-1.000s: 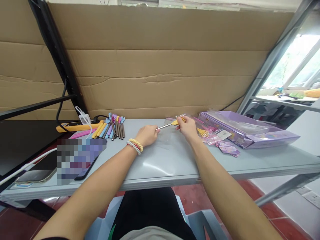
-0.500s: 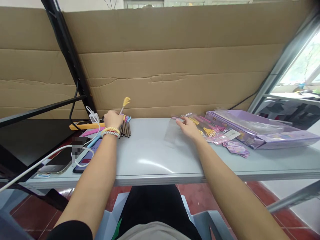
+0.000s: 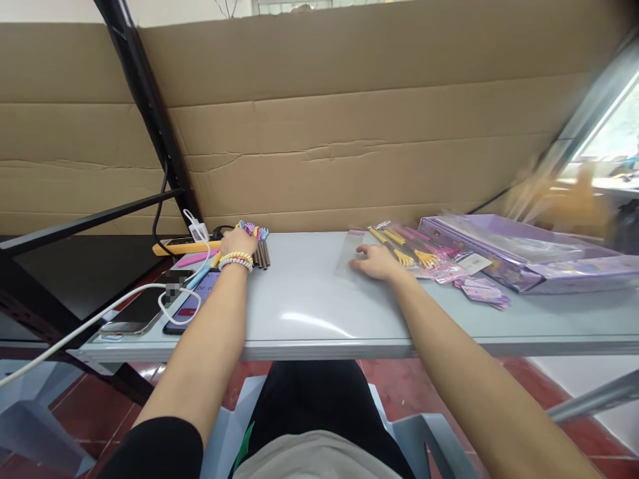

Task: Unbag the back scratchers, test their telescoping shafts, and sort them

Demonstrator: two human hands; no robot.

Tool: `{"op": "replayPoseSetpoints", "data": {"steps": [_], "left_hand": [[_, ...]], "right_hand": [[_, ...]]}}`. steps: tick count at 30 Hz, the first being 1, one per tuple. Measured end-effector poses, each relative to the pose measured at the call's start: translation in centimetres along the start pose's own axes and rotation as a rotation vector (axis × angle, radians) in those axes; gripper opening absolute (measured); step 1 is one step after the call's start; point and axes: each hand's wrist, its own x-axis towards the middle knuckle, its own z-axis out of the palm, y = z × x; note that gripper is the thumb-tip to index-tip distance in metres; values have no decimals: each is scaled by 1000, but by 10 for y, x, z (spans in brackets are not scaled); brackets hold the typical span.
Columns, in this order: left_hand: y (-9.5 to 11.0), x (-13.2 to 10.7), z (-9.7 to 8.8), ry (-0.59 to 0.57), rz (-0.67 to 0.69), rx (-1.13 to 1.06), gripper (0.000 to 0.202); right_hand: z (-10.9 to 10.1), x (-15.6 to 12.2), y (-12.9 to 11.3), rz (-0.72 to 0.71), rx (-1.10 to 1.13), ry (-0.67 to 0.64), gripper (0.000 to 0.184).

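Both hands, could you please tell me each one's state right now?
Left hand: open or closed cannot be told; grip hidden beside the colourful sticks.
Right hand: open, nothing visibly gripped, at the clear plastic bag.

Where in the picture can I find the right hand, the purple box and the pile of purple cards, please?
Right hand [image 3: 379, 261]: head view, on the back of the hand.
Purple box [image 3: 579, 274]: head view, on its near wall.
Pile of purple cards [image 3: 482, 293]: head view, middle of the pile.
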Motion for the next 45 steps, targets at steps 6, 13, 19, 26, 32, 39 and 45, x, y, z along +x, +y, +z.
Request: {"op": "replayPoseSetpoints", "data": {"steps": [6,13,19,26,32,39,45], "left_hand": [[58,-49,7,15,478,-47,39],[87,-98,29,-429,1091,-94,43],[81,-92,24,-530,1248,-135,53],[79,-84,34,-359,1240,-242,21],[80,-87,25,-295,1107,-447,21],[83,-99,16,-1125,1088,-635,30],[82,-88,24,-641,962,-561,35]], "right_hand": [[1,-4,-7,-11,-84,-90,54],[5,-6,-9,-53,-42,-78,85],[6,-2,-7,-50,-108,-157,72],[5,-1,-5,-87,152,25,52],[1,-4,-13,-326,512,76,44],[2,-1,-3,36,166,107,49],[6,-2,-4,-240,205,-53,28]]}}
